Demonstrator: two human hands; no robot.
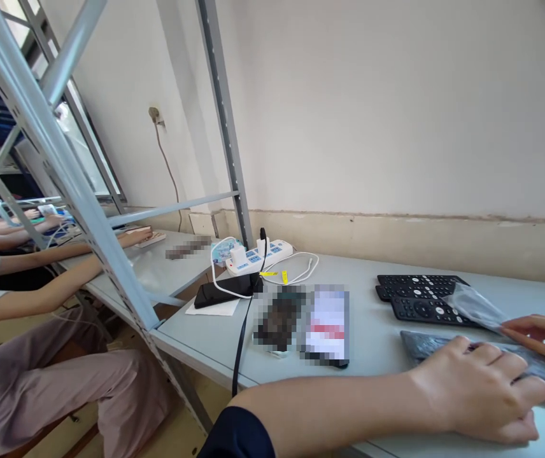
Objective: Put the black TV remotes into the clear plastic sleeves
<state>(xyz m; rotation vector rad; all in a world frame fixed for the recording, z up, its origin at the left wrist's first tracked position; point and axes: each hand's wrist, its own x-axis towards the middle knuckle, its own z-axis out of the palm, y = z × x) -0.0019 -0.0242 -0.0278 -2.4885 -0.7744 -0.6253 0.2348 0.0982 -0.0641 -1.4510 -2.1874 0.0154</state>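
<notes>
Several black remote controls point(420, 312) lie grouped at the right of the grey tabletop. In front of them is a dark, long item in clear plastic wrap point(418, 346); its kind cannot be made out. My left hand point(477, 391) rests over that item with its fingers curled closed, and what is under them is hidden. At the right edge, my right hand point(542, 337) pinches a clear plastic bag point(475, 305) that reaches across the nearest remote. Part of my right hand is cut off by the frame.
Left of the remotes lie two blurred phone-like devices point(327, 324), a black phone point(225, 291) and a white power strip point(260, 256) with cables. A metal rack post point(74, 184) rises at the left. Beyond it, another person's arms point(48, 283) reach onto the adjoining table.
</notes>
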